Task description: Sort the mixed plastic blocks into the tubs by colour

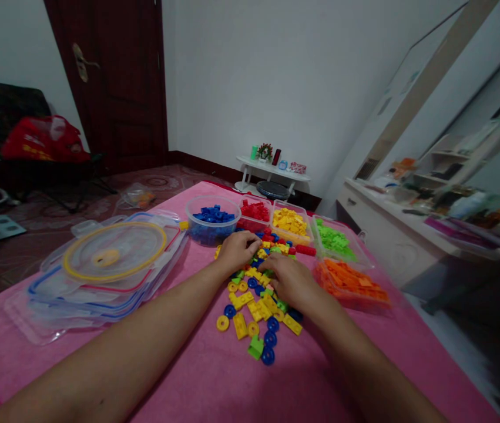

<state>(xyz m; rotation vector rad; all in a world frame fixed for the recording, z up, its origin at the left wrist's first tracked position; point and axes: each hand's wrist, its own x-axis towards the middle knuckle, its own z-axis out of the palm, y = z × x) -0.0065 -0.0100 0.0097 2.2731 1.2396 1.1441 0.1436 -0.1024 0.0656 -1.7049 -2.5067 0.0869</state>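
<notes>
A loose pile of toy building blocks (268, 304) in yellow, blue, green and red lies on the pink-covered table. My left hand (238, 251) is at the far left part of the pile, its fingers curled together at the blocks; whatever they hold is hidden. Over the right side of the pile, my right hand (291, 281) has its fingers bent down, with a gap between thumb and forefinger and no block visibly gripped. Blue wheel pieces (269, 339) and a green block (255, 347) lie at the near end of the pile.
Beyond the pile stand a round tub of blue blocks (213, 215) and boxes of red blocks (255, 210) and yellow blocks (290, 222). Green blocks (334, 239) and orange blocks (353, 281) fill boxes on the right. Stacked clear lids (108, 282) lie on the left.
</notes>
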